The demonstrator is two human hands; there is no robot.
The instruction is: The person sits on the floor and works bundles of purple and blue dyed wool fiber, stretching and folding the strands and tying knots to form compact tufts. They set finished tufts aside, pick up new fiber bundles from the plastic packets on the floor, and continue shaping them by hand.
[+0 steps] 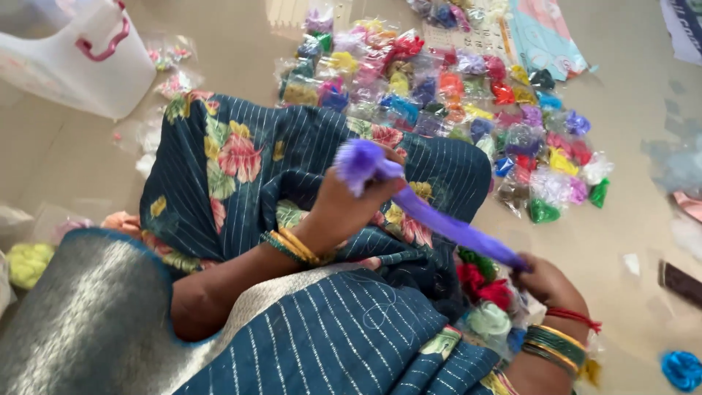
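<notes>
A purple strand of fluffy fibre [439, 219] stretches diagonally between both hands. My left hand [344, 208] grips its upper, bushy end [358, 162] above my lap. My right hand [545, 281] pinches the lower end near my right knee. Both wrists wear green and gold bangles; a red thread circles the right one. My lap is covered by dark blue striped cloth with a flower print [241, 168]. Small red, green and pale rosettes [486, 289] lie by my right hand.
Many small clear packets of coloured material [453, 95] are spread on the beige floor ahead. A white plastic bag with a pink handle [80, 51] stands at upper left. A blue tuft [681, 368] lies at lower right, yellow material [28, 262] at left.
</notes>
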